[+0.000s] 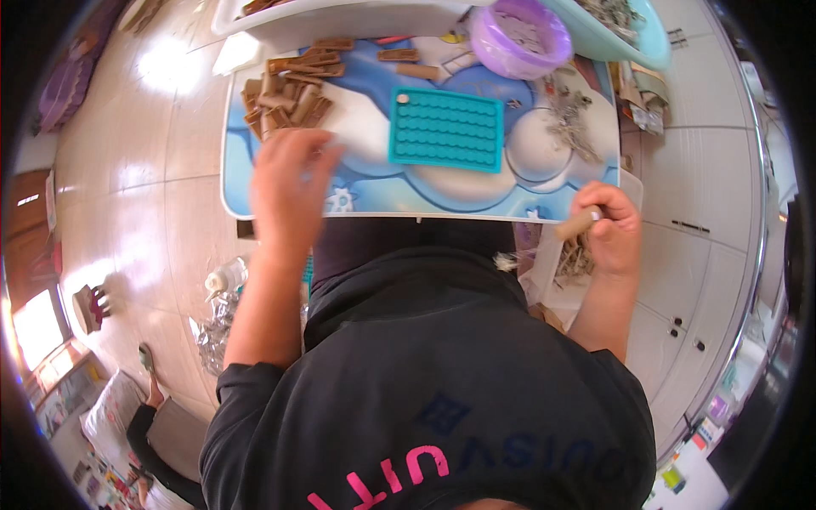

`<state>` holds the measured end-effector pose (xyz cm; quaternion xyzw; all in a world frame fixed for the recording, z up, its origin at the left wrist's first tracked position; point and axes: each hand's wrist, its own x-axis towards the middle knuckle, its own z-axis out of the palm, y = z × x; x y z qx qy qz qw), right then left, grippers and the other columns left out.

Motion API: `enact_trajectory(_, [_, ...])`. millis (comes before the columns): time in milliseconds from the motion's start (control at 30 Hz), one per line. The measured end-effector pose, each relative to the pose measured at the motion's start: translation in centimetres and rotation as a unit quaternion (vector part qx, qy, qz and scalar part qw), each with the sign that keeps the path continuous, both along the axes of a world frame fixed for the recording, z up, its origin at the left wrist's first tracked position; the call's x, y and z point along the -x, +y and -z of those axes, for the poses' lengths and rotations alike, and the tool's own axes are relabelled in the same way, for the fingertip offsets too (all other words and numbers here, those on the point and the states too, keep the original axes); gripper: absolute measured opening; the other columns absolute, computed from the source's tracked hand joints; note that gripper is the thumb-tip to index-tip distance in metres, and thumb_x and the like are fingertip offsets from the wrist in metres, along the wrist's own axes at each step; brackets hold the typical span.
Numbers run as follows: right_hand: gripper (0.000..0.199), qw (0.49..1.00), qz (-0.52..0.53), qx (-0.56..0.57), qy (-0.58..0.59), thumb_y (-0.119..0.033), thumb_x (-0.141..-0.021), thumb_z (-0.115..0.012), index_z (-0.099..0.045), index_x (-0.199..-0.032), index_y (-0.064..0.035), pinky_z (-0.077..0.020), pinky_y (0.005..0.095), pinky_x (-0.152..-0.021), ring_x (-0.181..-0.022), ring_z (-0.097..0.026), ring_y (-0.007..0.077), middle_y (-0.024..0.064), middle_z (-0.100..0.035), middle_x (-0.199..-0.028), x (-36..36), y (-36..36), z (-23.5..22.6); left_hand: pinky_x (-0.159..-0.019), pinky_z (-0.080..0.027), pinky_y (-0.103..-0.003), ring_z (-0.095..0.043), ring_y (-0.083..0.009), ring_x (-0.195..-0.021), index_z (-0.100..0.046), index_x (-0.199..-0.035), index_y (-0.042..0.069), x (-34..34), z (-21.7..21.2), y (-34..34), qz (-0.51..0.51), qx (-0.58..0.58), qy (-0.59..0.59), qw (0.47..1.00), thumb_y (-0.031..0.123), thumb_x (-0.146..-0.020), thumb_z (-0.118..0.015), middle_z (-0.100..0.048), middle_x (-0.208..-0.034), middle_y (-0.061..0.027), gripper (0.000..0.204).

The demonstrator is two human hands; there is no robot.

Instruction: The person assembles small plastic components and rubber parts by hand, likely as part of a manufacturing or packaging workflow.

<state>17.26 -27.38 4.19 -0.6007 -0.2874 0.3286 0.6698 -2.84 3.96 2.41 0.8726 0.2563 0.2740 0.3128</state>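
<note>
My right hand (614,228), at the table's front right corner, is closed around a small brown tube (576,224), with a pale bit at one end. Over the front left part of the table is my left hand (289,183), slightly blurred, thumb and fingers apart. Just beyond it lies a heap of short brown rolls (285,100), cardboard-like. In the middle sits a teal tray (445,167) with wavy raised rows. A small round pale piece (403,99) rests at its far left corner.
A purple-lined tub (520,64) and a light-teal basin (642,47) stand at the back right. Loose grey-beige strands (571,123) lie along the table's right side. Below the right edge, a white bin (544,276) holds more strands. Crumpled foil (217,331) is on the left floor.
</note>
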Motion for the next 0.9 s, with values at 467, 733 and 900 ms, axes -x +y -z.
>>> enact_trajectory(467, [0.026,0.831,0.277,0.418,-0.242,-0.014,-0.078,-0.069,-0.062,-0.098,0.0003,-0.0464,0.0261,-0.073,-0.081,-0.058,0.0140,0.0050,-0.061,-0.089,-5.2,-12.0,4.1,-0.066,-0.046,-0.034,-0.059,-0.0246,-0.078,-0.057,-0.086,0.005,0.5,0.3,1.8,0.014,-0.111,0.153,0.982,0.010,-0.073,-0.071,-0.060,-0.086,-0.0064,0.020])
enact_trajectory(733, [0.024,0.755,0.181,0.241,-0.582,-0.013,-0.074,-0.067,-0.064,-0.097,-0.0069,-0.0429,0.0367,-0.084,-0.095,-0.055,0.0287,0.0106,-0.061,-0.095,-6.4,6.8,1.5,-0.064,-0.046,-0.022,-0.058,-0.0082,-0.070,-0.055,-0.095,0.004,0.1,0.9,1.1,-0.066,0.105,-0.017,0.992,0.011,-0.089,-0.057,-0.061,-0.075,-0.0042,0.009])
enact_trajectory(900, [0.027,0.732,0.099,0.293,-0.607,-0.016,-0.072,-0.068,-0.064,-0.098,-0.0074,-0.0413,0.0373,-0.087,-0.103,-0.051,0.0292,0.0103,-0.061,-0.097,-10.1,9.1,3.6,-0.064,-0.045,-0.020,-0.056,-0.0067,-0.070,-0.058,-0.098,0.002,-0.1,1.2,0.3,-0.027,0.185,-0.058,0.981,0.009,-0.090,-0.056,-0.060,-0.076,-0.0024,0.011])
